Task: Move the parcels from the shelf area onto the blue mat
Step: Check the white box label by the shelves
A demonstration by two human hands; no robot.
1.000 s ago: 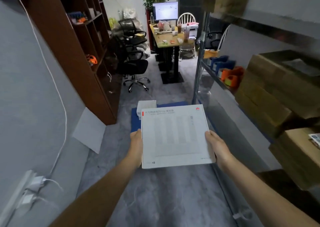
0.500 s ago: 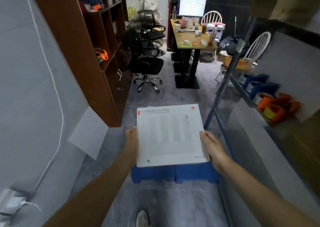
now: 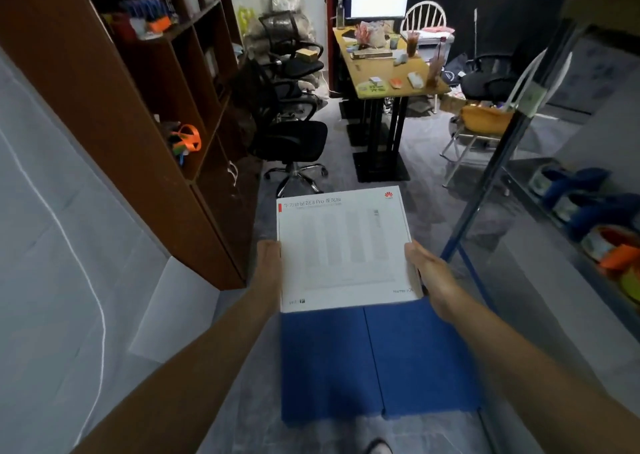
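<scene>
Clamping white parcel (image 3: 343, 249) flat, printed face up, with both grips: left hand (image 3: 269, 270) on left edge, right hand (image 3: 426, 273) on right edge, fingertips hidden underneath. Holding it centred, equally near both hands; near-square, so no long axis worth aligning. Overlapping far edge of blue mat (image 3: 374, 360) in view; not seeing whether touching. Finding bare mat below and toward the body from the grip. Judging next move as lowering while drawing back a little, landing fully on mat. Sitting close to blue rack post (image 3: 460, 232) on right; minding right hand there.
</scene>
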